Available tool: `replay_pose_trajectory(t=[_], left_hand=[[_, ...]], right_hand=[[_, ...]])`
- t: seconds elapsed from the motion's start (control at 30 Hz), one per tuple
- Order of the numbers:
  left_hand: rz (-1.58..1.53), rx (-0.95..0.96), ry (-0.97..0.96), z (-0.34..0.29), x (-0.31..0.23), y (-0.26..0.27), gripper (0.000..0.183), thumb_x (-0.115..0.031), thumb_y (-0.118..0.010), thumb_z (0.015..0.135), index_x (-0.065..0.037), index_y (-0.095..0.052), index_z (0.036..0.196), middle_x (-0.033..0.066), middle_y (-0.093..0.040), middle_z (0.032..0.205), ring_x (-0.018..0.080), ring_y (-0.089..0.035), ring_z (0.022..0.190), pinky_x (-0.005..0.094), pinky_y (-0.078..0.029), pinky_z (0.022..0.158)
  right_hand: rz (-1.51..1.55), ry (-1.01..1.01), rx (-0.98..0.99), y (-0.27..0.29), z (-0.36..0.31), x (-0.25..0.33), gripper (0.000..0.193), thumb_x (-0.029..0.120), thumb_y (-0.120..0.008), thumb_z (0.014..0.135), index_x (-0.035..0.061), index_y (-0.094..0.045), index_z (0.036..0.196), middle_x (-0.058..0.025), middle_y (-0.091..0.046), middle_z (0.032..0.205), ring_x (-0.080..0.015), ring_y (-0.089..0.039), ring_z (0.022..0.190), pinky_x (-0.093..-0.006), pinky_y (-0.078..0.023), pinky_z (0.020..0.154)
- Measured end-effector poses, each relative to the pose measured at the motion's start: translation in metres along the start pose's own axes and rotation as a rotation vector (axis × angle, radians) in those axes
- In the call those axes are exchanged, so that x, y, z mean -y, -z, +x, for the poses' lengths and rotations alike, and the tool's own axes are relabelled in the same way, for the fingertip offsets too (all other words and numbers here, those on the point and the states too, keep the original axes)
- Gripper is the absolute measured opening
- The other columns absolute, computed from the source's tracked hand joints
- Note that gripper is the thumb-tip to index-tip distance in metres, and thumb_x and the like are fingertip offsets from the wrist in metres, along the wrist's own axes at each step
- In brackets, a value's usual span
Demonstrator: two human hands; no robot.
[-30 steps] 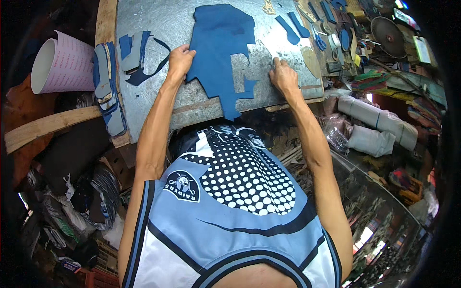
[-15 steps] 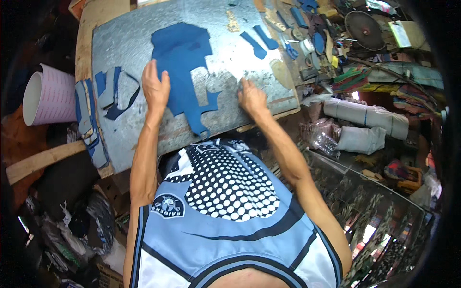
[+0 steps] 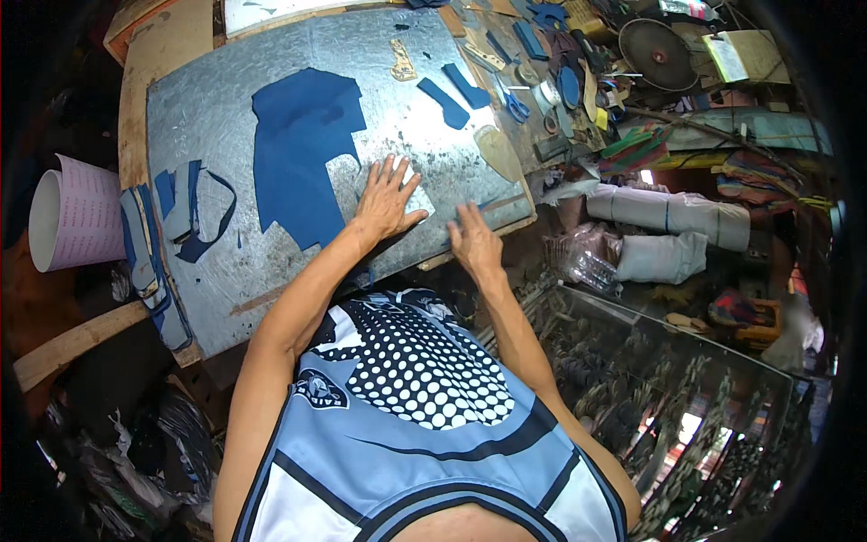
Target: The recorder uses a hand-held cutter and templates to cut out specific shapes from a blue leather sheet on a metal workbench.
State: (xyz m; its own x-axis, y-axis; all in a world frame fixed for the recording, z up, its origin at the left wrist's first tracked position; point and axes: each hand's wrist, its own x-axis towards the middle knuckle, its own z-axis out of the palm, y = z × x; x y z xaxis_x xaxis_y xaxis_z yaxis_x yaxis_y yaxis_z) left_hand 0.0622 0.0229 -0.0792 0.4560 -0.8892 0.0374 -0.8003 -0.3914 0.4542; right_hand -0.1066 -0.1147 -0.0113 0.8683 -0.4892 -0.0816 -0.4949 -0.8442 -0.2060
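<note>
A large blue sheet of material (image 3: 298,149) with a cut, stepped outline lies on the grey metal-topped table (image 3: 208,303). My left hand (image 3: 390,200) rests flat, fingers spread, over the sheet's lower right part and hides some of it. Beside its fingers shows a pale flat piece (image 3: 418,198), partly covered by the hand. My right hand (image 3: 475,242) is at the table's near edge, just right of the left hand. Its fingers are bent together, and I cannot make out what is in them.
Two blue cut strips (image 3: 442,103) lie toward the far right, with blue-handled scissors (image 3: 516,107) and other tools beyond. Blue and grey offcuts (image 3: 185,203) are on the left side, near a rolled pink-white sheet (image 3: 86,212). White wrapped rolls (image 3: 668,217) stand off to the right.
My left hand has moved right from the sheet's left edge and now lies spread over its lower right. My right hand has shifted down to the near edge. The view has shifted slightly.
</note>
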Motion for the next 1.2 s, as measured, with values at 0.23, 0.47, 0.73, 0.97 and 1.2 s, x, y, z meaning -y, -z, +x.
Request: replay_pose_trajectory(t=[0.23, 0.47, 0.73, 0.97, 1.2], left_hand=[[-0.065, 0.064, -0.083, -0.045, -0.041, -0.003, 0.095, -0.077, -0.056, 0.078, -0.008, -0.049, 0.144, 0.0217, -0.031, 0.156, 0.0449, -0.019, 0.146, 0.0584, -0.013, 0.119], [-0.153, 0.018, -0.176, -0.084, -0.073, -0.016, 0.091, -0.073, -0.058, 0.08, -0.007, -0.05, 0.142, 0.023, -0.031, 0.156, 0.0425, -0.021, 0.146, 0.0561, -0.014, 0.119], [-0.196, -0.007, -0.064, -0.114, -0.049, 0.028, 0.086, -0.07, -0.051, 0.088, -0.004, -0.046, 0.143, 0.0243, -0.029, 0.156, 0.0412, -0.021, 0.147, 0.0539, -0.018, 0.119], [-0.158, 0.041, 0.082, -0.201, -0.015, 0.039, 0.079, -0.063, -0.053, 0.091, -0.002, -0.047, 0.141, 0.022, -0.029, 0.156, 0.0373, -0.022, 0.147, 0.052, -0.014, 0.121], [-0.37, 0.018, -0.008, -0.222, -0.026, 0.036, 0.048, -0.04, -0.056, 0.097, -0.004, -0.061, 0.128, 0.0129, -0.05, 0.145, 0.0273, -0.039, 0.141, 0.0491, -0.029, 0.116]], right_hand=[[-0.042, -0.142, -0.203, -0.008, -0.023, -0.011, 0.042, 0.029, -0.059, 0.094, 0.0028, -0.057, 0.127, -0.0247, -0.059, 0.128, -0.0435, -0.064, 0.101, -0.0465, -0.053, 0.086], [0.871, -0.614, -0.11, -0.036, -0.106, 0.024, 0.029, 0.021, -0.065, 0.094, -0.002, -0.06, 0.11, -0.0094, -0.065, 0.085, -0.019, -0.062, 0.067, -0.0323, -0.052, 0.063], [1.246, -0.638, -0.095, -0.018, -0.104, 0.014, 0.027, 0.008, -0.061, 0.092, -0.0019, -0.057, 0.117, -0.0054, -0.061, 0.082, -0.0089, -0.053, 0.055, -0.0245, -0.047, 0.047], [0.452, 0.245, -0.036, 0.078, 0.026, 0.069, 0.024, 0.004, -0.054, 0.094, 0.0029, -0.063, 0.117, -0.0117, -0.069, 0.099, -0.0241, -0.068, 0.087, -0.0326, -0.053, 0.08], [0.114, 0.802, 0.59, 0.023, 0.131, 0.187, 0.03, 0.003, -0.055, 0.079, 0.005, -0.068, 0.105, -0.0173, -0.071, 0.101, -0.0352, -0.068, 0.091, -0.0435, -0.054, 0.082]])
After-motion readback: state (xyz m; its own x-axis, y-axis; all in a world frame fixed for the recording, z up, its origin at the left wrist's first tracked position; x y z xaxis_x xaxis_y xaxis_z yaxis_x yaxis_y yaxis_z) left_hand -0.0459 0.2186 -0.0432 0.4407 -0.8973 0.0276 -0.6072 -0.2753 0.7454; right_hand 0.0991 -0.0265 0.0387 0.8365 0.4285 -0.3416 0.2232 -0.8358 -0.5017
